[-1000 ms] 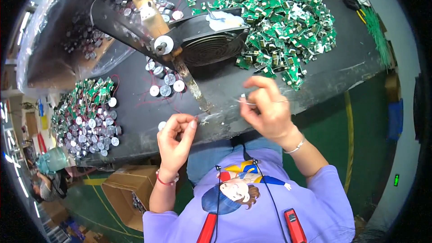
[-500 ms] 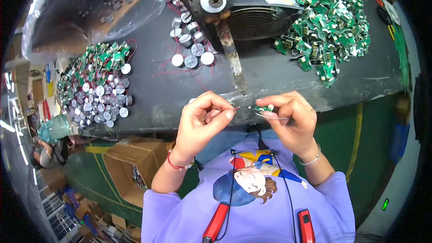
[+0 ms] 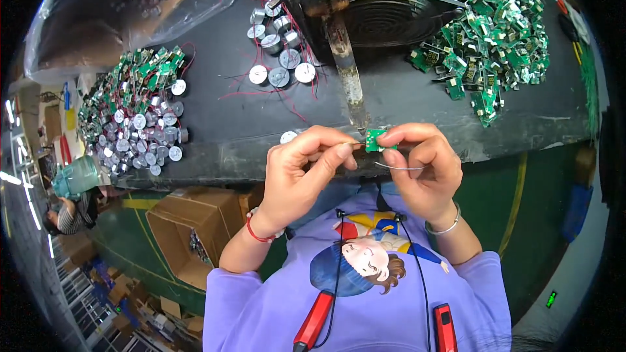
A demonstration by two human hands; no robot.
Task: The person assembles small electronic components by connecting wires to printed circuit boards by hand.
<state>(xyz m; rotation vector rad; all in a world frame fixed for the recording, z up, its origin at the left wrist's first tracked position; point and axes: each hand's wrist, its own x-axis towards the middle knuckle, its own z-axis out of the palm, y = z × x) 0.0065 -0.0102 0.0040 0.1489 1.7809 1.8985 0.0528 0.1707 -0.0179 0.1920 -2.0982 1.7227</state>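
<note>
head view, circuit board (image 3: 373,140), dark worktable (image 3: 398,94), green floor (image 3: 486,202)

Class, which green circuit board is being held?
The green board in the right hand, near the metal tip; the others lie heaped on the table.

Lavender short-sleeved T-shirt (image 3: 267,316), its colourful cartoon-figure print (image 3: 355,267) blue-capped; red string bracelet (image 3: 256,233) by the left hand (image 3: 297,173); rounded silver bangle (image 3: 447,224) by the right hand (image 3: 427,166); thin black cords (image 3: 424,267) joining slim red-and-black devices (image 3: 313,321).
</note>
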